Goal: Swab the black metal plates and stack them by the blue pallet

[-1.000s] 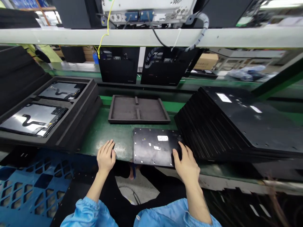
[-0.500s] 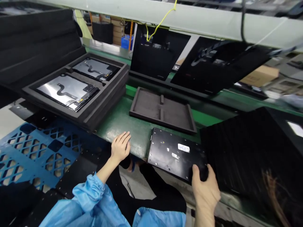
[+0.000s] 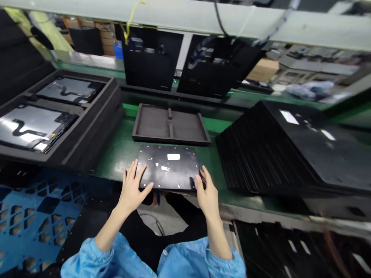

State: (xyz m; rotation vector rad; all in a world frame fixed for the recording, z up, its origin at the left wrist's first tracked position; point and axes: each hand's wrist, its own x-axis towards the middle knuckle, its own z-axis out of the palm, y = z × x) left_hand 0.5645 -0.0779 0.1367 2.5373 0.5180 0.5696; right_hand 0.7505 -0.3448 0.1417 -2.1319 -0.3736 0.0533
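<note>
Black plate (image 3: 169,170) lies flat at the near edge of the worktop (image 3: 116,154), being positioned: left hand (image 3: 131,189) rests on its left corner, fingers spread flat, right hand (image 3: 206,193) pinches its right corner; lifting would need a left-side grip.

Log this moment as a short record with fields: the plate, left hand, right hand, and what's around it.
black plate: flat on the green bench
left hand: open, fingers spread on its near left corner
right hand: grips its near right corner, thumb on top
behind: two-compartment foam tray
right: leaning plate stack
left: display panels in foam
</note>
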